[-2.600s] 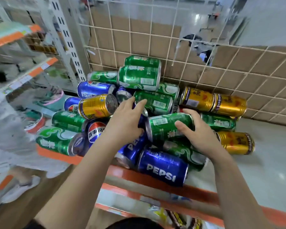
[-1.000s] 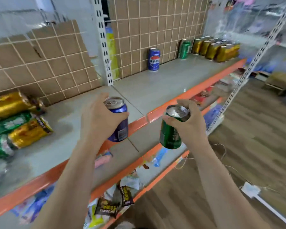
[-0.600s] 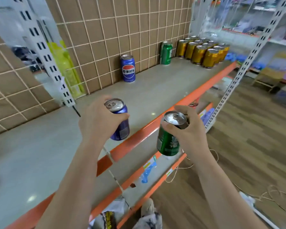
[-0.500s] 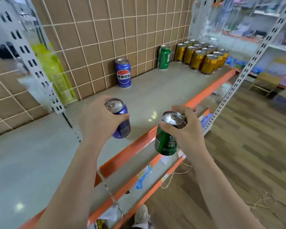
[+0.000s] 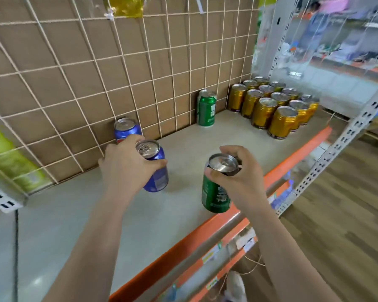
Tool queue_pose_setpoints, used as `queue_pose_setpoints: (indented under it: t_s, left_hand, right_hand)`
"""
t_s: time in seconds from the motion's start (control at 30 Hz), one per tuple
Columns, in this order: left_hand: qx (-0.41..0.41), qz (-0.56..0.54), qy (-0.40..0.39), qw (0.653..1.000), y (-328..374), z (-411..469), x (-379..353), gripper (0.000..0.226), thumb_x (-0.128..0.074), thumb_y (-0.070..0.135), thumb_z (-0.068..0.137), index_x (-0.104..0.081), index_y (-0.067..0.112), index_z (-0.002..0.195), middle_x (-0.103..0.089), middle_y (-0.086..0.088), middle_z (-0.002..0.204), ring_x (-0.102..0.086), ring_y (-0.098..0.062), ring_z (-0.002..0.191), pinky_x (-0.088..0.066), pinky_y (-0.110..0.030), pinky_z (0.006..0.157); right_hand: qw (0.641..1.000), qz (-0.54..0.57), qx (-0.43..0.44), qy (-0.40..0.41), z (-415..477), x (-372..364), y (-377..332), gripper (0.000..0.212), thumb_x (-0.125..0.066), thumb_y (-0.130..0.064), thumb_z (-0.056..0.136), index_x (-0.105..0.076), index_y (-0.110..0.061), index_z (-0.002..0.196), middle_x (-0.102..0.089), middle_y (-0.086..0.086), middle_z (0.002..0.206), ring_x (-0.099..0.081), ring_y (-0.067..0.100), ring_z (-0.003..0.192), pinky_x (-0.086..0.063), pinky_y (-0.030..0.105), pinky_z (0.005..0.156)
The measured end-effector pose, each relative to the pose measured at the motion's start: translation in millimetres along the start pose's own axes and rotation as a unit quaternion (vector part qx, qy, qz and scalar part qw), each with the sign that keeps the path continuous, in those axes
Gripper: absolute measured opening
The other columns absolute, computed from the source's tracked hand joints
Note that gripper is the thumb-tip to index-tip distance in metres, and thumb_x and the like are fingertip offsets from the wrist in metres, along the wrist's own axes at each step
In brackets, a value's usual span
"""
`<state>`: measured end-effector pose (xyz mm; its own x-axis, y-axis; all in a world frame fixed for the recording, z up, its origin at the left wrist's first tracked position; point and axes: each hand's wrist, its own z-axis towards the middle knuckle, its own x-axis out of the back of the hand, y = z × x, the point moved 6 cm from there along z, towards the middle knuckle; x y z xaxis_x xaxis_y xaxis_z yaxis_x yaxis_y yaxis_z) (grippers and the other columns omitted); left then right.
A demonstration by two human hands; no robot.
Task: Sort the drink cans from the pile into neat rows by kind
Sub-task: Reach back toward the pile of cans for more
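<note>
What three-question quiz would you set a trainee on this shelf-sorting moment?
1. True or false: the left hand grips a gold can.
2. The right hand grips: A) a green can; B) a gold can; C) nothing.
3. Which kind of can already stands in several rows on the shelf?
Key: 1 false, it grips a blue can; 2 A; 3 the gold cans.
</note>
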<state>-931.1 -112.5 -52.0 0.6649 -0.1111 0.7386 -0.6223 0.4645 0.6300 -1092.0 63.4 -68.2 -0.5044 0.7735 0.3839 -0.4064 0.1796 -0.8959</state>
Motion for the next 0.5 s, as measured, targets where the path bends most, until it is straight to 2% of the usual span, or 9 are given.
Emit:
queue_pose_setpoints:
  t_s: [0.13, 0.23, 0.33, 0.43, 0.5]
  left_hand:
    - [0.052, 0.015, 0.04, 0.998, 10.8, 26.8, -27.8, 0.048, -0.068, 0.06, 0.045, -0.053, 0.038, 0.085, -0.062, 0.009, 0.09, -0.058, -0.027, 0.095, -0.047, -0.047, 0.087]
    - [0.094, 0.073, 0.051, 0.992, 22.9, 41.3, -40.8, 0.047, -0.077, 0.049, 0.057, -0.06, 0.031, 0.096, -0.06, 0.006, 0.092, -0.055, -0.029, 0.101, -0.042, -0.042, 0.09]
    - [0.14, 0.111, 0.068, 0.982, 30.7, 50.3, -44.0, 0.054, -0.08, 0.043, 0.063, -0.06, 0.026, 0.11, -0.064, -0.005, 0.108, -0.05, -0.033, 0.109, -0.035, -0.042, 0.092]
    - [0.158, 0.144, 0.078, 0.974, 29.8, 60.1, -45.7, 0.061, -0.08, 0.04, 0.064, -0.058, 0.022, 0.118, -0.061, -0.011, 0.117, -0.045, -0.037, 0.114, -0.037, -0.042, 0.092]
    - [0.172, 0.149, 0.093, 0.969, 25.8, 66.1, -44.5, 0.064, -0.08, 0.04, 0.064, -0.057, 0.019, 0.12, -0.061, -0.013, 0.117, -0.043, -0.037, 0.116, -0.04, -0.041, 0.091]
  right_hand:
    - [0.996, -0.019, 0.009, -0.083, 63.7, 1.1, 19.5, 0.053, -0.082, -0.035, 0.064, -0.052, -0.034, 0.108, -0.056, -0.012, 0.109, -0.053, 0.006, 0.097, -0.045, 0.025, 0.084]
    - [0.989, -0.036, 0.036, -0.142, 108.1, -3.1, 25.9, 0.054, -0.08, -0.039, 0.065, -0.049, -0.035, 0.11, -0.052, -0.014, 0.11, -0.05, 0.006, 0.099, -0.044, 0.024, 0.083]
    - [0.979, -0.051, 0.061, -0.188, 141.2, -14.3, 26.8, 0.052, -0.08, -0.041, 0.066, -0.046, -0.038, 0.105, -0.048, -0.017, 0.106, -0.047, 0.002, 0.094, -0.039, 0.02, 0.078]
    - [0.974, -0.041, 0.08, -0.21, 167.1, -26.6, 22.7, 0.055, -0.082, -0.038, 0.065, -0.053, -0.029, 0.111, -0.051, -0.014, 0.107, -0.049, 0.005, 0.098, -0.044, 0.023, 0.082]
    - [0.97, -0.036, 0.095, -0.223, 180.9, -36.9, 19.6, 0.052, -0.082, -0.036, 0.066, -0.053, -0.028, 0.108, -0.053, -0.013, 0.106, -0.05, 0.008, 0.101, -0.046, 0.024, 0.084]
